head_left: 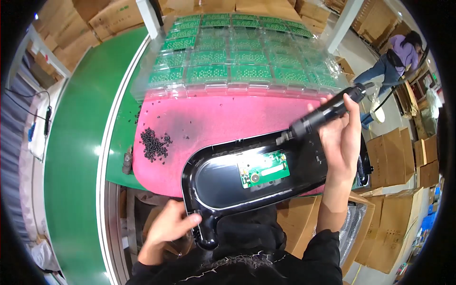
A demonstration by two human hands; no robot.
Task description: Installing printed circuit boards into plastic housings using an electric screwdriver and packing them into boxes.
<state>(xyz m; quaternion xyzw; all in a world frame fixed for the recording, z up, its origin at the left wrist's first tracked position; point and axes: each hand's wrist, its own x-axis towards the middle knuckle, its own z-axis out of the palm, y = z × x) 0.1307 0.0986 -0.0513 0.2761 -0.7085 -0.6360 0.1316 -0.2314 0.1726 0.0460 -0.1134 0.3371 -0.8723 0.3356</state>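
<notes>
Fastening the green circuit board (266, 172) into the black plastic housing (223, 184) looks like the step in hand. Nearest the wearer, the left hand (171, 224) is at the housing's lower left corner, half curled, thumb against the rim; whether its fingers grip the underside is hidden. The board lies inside the housing, near its middle. To the right of the board and above the housing, the right hand (341, 142) has its fingers closed around a black electric screwdriver (318, 118), its tip by the housing's far rim and apart from the board. The next move probably calls for steadying the housing and squaring the tip over a screw hole, with a screw from the black screw pile (154, 145), left of the housing on the pink mat (204, 111), if none is on the bit. Beyond the housing stand stacked clear trays (228, 88) of similar boards.

The driver tip is blurred, so a screw on it cannot be made out; glare washes out the board's upper part, hiding whether screws are seated; the right forearm covers some of the housing's right end.
</notes>
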